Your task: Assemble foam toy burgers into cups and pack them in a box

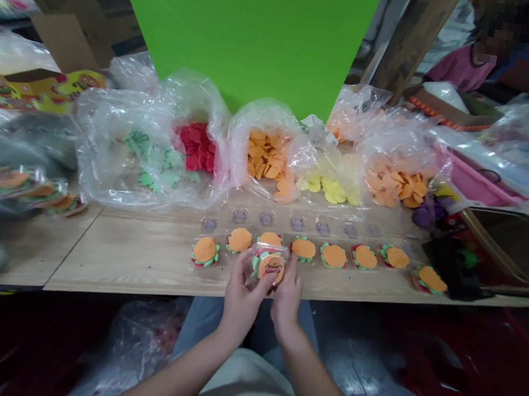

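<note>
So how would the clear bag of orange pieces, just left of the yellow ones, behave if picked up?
The clear bag would probably sag and fold, since its film is crumpled. Its mouth looks open, so the orange pieces might spill if it tipped. They look thin and flat, suggesting a light load.

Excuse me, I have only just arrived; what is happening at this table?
A person's left hand grips a clear plastic pack with an orange-topped, burger-shaped item, and the right hand is at the pack's right side. Similar orange-topped burger shapes lie in a row along the light wooden table. Behind them, clear crinkled plastic bags hold loose green, red, orange and yellow pieces.
</note>
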A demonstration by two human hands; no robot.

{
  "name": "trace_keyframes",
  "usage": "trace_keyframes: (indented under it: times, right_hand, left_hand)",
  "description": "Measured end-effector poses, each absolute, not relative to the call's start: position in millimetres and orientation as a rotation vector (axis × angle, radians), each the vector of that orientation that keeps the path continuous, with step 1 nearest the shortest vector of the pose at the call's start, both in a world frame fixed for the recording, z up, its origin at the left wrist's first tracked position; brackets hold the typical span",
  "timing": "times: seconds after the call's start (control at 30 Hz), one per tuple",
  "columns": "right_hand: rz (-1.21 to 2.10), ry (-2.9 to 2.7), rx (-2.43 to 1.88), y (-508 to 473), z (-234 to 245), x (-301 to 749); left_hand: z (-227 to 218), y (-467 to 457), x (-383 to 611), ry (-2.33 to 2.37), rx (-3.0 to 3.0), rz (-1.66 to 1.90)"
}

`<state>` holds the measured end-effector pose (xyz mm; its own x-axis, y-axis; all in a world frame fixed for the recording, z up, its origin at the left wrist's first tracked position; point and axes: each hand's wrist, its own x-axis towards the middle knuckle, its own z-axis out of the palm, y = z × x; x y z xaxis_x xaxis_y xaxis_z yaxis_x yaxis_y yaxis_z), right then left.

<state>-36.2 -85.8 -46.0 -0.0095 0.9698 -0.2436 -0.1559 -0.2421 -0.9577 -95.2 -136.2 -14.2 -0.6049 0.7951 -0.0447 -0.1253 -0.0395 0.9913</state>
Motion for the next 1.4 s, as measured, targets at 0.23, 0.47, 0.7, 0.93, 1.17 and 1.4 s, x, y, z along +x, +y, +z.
trace_keyframes:
  times: [0.23, 0.47, 0.7, 0.93, 1.17, 1.4]
  right_hand:
    - [1.492, -0.853, -1.217, -79, -43, -32]
    - [1.163, -1.372, -1.238, -89, -38, -17]
    - [1.342, -1.584, -1.123, -78, -28, 4]
    - [1.297, -1.424, -1.276, -103, -41, 5]
    - [1.850, -1.821, -1.121, -123, -53, 40]
    - [2.179, -2.284, -0.818, -130, -34, 56]
  left_hand:
    - [-7, -140, -90, 1.427, 0.651, 1.760]
    - [-12, -156, -108, 1.446, 0.416, 1.700]
    - [-14, -157, -116, 1.327, 0.375, 1.552]
    - [-11, -171, -119, 1.142, 0.278, 1.561]
    - [-16, -210, -151, 1.193, 0.282, 1.065]
    - [-26, -236, -132, 1.110, 0.308, 0.979]
